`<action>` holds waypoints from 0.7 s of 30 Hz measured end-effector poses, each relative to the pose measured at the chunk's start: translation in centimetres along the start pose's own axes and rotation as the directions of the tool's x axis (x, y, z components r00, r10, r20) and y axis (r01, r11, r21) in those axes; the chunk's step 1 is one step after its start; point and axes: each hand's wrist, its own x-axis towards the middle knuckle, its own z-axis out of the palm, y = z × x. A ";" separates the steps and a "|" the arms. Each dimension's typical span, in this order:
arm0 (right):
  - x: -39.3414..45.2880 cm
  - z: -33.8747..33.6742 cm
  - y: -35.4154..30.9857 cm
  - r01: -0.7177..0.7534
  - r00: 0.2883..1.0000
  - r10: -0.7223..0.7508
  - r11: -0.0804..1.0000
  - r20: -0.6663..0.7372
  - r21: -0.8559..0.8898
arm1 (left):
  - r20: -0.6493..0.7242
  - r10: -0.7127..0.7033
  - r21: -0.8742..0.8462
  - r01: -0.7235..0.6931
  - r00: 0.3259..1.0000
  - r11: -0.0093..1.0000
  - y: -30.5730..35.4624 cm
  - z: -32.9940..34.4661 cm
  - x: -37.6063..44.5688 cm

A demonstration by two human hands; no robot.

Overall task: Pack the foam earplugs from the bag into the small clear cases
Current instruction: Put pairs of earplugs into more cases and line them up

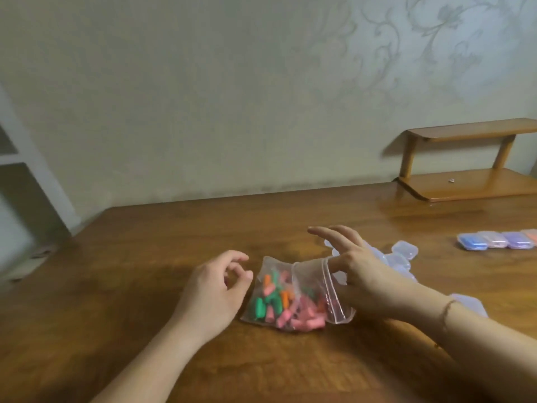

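A clear zip bag (pixel 293 295) of pink, green and orange foam earplugs (pixel 276 301) lies on the wooden table (pixel 145 271), its mouth turned to the right. My left hand (pixel 212 289) hovers just left of the bag with loosely curled fingers that hold nothing. My right hand (pixel 354 263) is at the bag's mouth, fingers spread and straight, the thumb touching the zip rim. Several empty clear cases (pixel 404 253) lie in a heap behind my right hand, partly hidden by it. A row of closed cases (pixel 494 241) with coloured contents sits at the far right.
A small wooden two-level shelf (pixel 465 181) stands at the back right of the table against the patterned wall. One more clear case (pixel 470 305) peeks out beyond my right wrist. The table's left edge runs near a white frame.
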 end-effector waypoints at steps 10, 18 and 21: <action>-3.5 -7.8 3.4 -0.151 0.982 0.152 0.988 0.110 -0.020 | -0.032 0.144 -0.060 -0.146 0.989 0.987 0.8 0.9 -1.2; -3.5 -7.1 1.9 -0.002 0.965 0.061 0.974 0.254 -0.226 | -0.124 0.308 -0.209 -0.328 0.943 0.921 4.9 1.8 -1.5; -3.4 -6.5 0.9 0.031 0.956 0.073 0.938 0.286 -0.346 | -0.037 0.252 -0.363 -0.248 0.967 0.898 7.5 2.4 -1.3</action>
